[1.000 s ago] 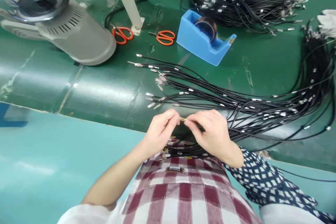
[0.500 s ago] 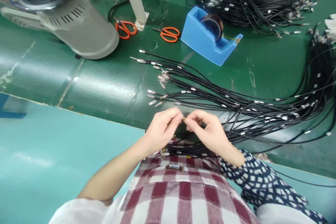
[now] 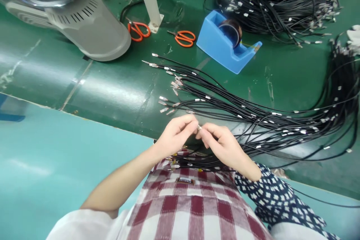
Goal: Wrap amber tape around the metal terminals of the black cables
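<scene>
Both hands meet at the table's front edge, just above my checked apron. My left hand (image 3: 180, 131) pinches one end of a small cable end (image 3: 199, 127), pale and narrow between the fingertips. Closed around the same piece from the other side is my right hand (image 3: 221, 141), thumb against forefinger. Fingers cover most of it. Below the hands, several black cables (image 3: 208, 163) with yellow and metal-coloured ends lie against my apron. A larger bundle of black cables (image 3: 239, 107) with white labels and clear-tipped ends spreads on the table just beyond.
Beyond the bundle stands a blue tape dispenser (image 3: 222, 50) with brown tape. Orange-handled scissors (image 3: 184, 38) lie left of it, and a second orange pair (image 3: 139, 31) by a white post (image 3: 149, 0). A grey machine (image 3: 95, 30) is at left, a coiled cable heap (image 3: 270, 3) at back right.
My hands stay together; the right hand's fingers have closed in a little nearer the left. The yellowish bit between the fingertips now looks pale. The whole view has shifted slightly.
</scene>
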The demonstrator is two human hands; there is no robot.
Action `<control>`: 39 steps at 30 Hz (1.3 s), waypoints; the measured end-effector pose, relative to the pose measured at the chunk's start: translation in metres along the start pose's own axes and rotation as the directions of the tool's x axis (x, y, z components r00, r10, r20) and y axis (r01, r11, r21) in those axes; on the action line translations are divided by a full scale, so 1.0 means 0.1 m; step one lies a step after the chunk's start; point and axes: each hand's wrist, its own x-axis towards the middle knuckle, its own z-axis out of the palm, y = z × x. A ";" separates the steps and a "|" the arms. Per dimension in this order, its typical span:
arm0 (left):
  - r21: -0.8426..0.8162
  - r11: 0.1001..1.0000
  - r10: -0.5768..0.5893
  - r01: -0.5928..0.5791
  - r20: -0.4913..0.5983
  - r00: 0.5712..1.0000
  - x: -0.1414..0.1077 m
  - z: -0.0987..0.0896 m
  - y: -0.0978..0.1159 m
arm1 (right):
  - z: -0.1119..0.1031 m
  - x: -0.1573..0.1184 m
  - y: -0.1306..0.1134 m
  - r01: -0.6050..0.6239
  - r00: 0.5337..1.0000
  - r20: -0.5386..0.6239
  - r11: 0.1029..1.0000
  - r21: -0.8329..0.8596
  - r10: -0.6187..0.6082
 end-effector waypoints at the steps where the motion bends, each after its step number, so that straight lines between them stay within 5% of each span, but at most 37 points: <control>1: -0.082 0.996 -0.019 0.020 0.008 1.000 0.02 0.01 -0.01 | -0.01 0.00 0.01 0.017 1.000 0.013 1.000 0.005 -0.017; 5: -0.446 0.880 -0.130 0.161 0.101 0.986 0.08 0.05 -0.05 | 0.00 0.01 0.06 0.060 0.998 -0.027 0.994 0.095 -0.057; 9: -0.616 0.721 -0.200 0.318 0.253 0.946 0.09 0.12 -0.06 | 0.04 0.01 0.10 0.053 0.998 -0.036 0.984 0.168 -0.047; 23: -0.686 0.630 -0.231 0.364 0.282 0.931 0.08 0.16 -0.09 | 0.08 0.01 0.13 0.056 0.989 -0.148 0.973 0.222 -0.023; 31: -0.739 0.583 -0.222 0.337 0.253 0.941 0.09 0.18 -0.10 | -0.05 -0.01 0.17 -0.047 0.998 0.055 0.955 0.291 0.032; 35: -0.553 0.818 -0.138 0.159 0.080 0.987 0.01 0.14 -0.14 | -0.20 0.00 0.21 0.030 0.993 -0.115 0.994 -0.108 -0.042; 37: -0.217 0.976 -0.039 0.019 -0.086 0.996 -0.09 0.07 -0.18 | -0.27 0.04 0.26 0.040 0.966 -0.214 0.901 -0.432 -0.145; 39: 0.203 0.977 0.109 -0.071 -0.181 0.977 -0.21 -0.02 -0.23 | -0.32 0.10 0.33 0.010 0.954 -0.219 0.750 -0.661 -0.206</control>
